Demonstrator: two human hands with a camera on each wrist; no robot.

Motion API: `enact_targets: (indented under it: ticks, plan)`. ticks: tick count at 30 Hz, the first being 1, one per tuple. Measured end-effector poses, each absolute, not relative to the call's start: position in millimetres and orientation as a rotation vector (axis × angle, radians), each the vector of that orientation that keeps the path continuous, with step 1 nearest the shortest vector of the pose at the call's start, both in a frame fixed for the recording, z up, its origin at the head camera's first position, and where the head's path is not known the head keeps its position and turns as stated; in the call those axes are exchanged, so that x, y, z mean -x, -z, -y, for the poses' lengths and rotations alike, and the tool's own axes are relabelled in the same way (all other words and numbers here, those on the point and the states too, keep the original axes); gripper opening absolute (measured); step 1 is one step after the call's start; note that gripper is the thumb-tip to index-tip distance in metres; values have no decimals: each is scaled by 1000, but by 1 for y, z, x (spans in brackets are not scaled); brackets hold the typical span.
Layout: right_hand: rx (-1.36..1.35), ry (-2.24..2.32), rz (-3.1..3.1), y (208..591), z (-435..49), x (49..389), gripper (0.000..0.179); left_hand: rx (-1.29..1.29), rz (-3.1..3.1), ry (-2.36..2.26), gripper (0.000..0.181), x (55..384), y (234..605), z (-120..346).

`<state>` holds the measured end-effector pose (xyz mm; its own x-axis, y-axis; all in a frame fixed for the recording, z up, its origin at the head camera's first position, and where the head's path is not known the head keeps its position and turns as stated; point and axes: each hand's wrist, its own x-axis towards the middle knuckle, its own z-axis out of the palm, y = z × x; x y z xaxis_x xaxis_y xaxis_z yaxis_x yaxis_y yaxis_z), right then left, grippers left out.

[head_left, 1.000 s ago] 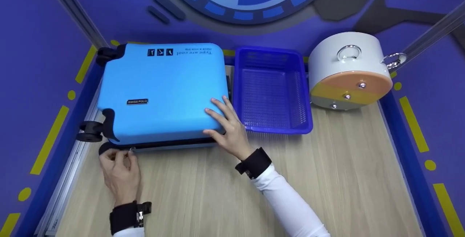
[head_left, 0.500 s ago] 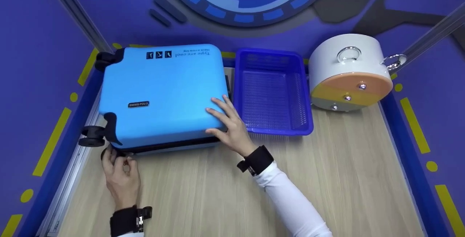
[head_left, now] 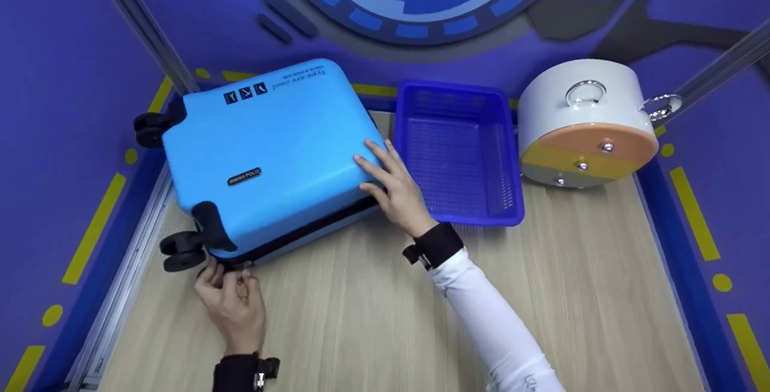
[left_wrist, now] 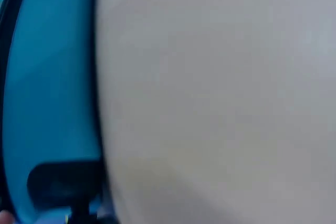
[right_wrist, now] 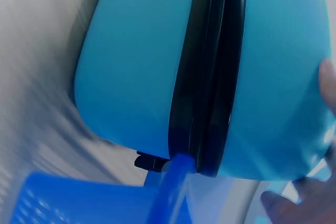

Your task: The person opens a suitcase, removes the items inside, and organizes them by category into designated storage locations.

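Observation:
A bright blue hard-shell suitcase [head_left: 289,139] lies flat on the wooden surface at an angle, its black wheels [head_left: 183,252] pointing left. At its near left corner my left hand [head_left: 233,314] has curled fingers gripping low by the wheel, close to the zip; the fingertips are partly hidden under the shell. My right hand [head_left: 402,193] rests with spread fingers on the near right corner, pressing the top and side. The right wrist view shows the suitcase's end [right_wrist: 131,72] with its black zip seam. The left wrist view catches mostly tabletop and the suitcase's side [left_wrist: 50,98].
A blue plastic basket [head_left: 475,220] stands just right of the suitcase, near my right hand. Beyond it sits a white rounded container [head_left: 541,91] with ring handles and a striped front with knobs. Purple-blue walls [head_left: 48,139] enclose the left, back and right.
The suitcase has turned counter-clockwise: its wheeled left end has swung toward me and right, carrying my left hand along. My right hand stays on the corner, shifted slightly. Basket and container have not moved.

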<state>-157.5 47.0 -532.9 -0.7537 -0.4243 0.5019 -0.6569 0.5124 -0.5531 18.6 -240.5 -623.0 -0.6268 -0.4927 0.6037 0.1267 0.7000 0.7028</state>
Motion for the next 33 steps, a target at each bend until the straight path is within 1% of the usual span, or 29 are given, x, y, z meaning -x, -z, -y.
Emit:
enact_targets:
  ticks: [4,7,10,13,17,21,24,27,30,33]
  plan:
    - [-732,-1030,2508,532,-47,165,49,-290,2069,1012,19,-19,626,214]
    - [-646,-1083,2494,532,-48,171,47,-267,2025,1083,16,-19,630,193]
    - [-593,-1178,2461,531,-49,177,47,-225,2004,1121,9,-19,635,179]
    - [-567,-1264,2470,530,-49,180,49,-201,1991,1136,7,-19,640,176]
    - [-558,-1289,2503,531,-42,173,55,-178,1973,1142,15,-21,644,186]
    - [-627,-1145,2432,531,-24,154,56,-136,1970,1141,15,-22,645,198]
    - [-762,-1013,2382,532,-4,136,54,-127,1993,1111,7,-24,645,204]
    - [-913,-911,2404,532,15,120,56,-125,2021,1089,6,-27,645,208]
    - [-986,-851,2438,534,24,112,57,-122,2051,1084,8,-29,646,210]
    - [-1002,-861,2425,537,25,112,55,-118,2071,1087,9,-30,645,212]
